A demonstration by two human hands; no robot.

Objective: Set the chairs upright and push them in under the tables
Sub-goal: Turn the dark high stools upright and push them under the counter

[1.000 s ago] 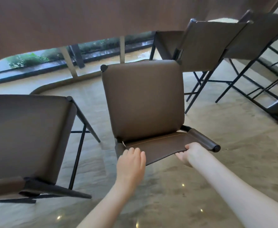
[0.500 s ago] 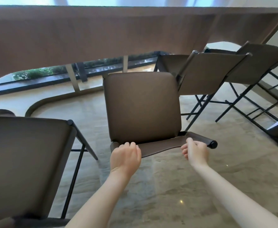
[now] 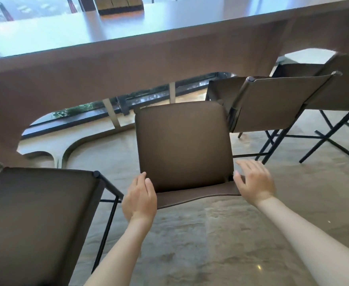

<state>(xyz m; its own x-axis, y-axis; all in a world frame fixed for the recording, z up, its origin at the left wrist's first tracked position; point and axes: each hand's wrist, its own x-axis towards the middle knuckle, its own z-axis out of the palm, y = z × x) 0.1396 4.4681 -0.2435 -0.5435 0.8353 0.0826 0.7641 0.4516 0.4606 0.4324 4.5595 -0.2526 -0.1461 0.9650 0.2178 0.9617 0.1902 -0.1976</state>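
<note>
**Chair upright at the table, both hands loose on its back**

I had the middle chair [image 3: 184, 145] standing upright, its seat facing the long table [image 3: 128, 65] and its front edge near the table's apron, apparently not yet under it. My left hand [image 3: 140, 198] lay against the left end of the backrest's top edge, fingers nearly straight and touching it, gripping nothing. My right hand [image 3: 255, 181] was spread wide at the right end, fingers splayed; whether it touched the backrest or hovered just off it I could not tell.

I judged 2 risks. With neither hand clamped, an uneven push could swing the chair sideways into the right-hand chair [image 3: 276, 102], which stood just beside its front corner. The left-hand chair [image 3: 37, 213] sat near too, so drift that way could catch its dark metal leg [image 3: 107, 223]. The floor [image 3: 210, 244] looked polished, so the legs might skid or slide further than intended.
</note>
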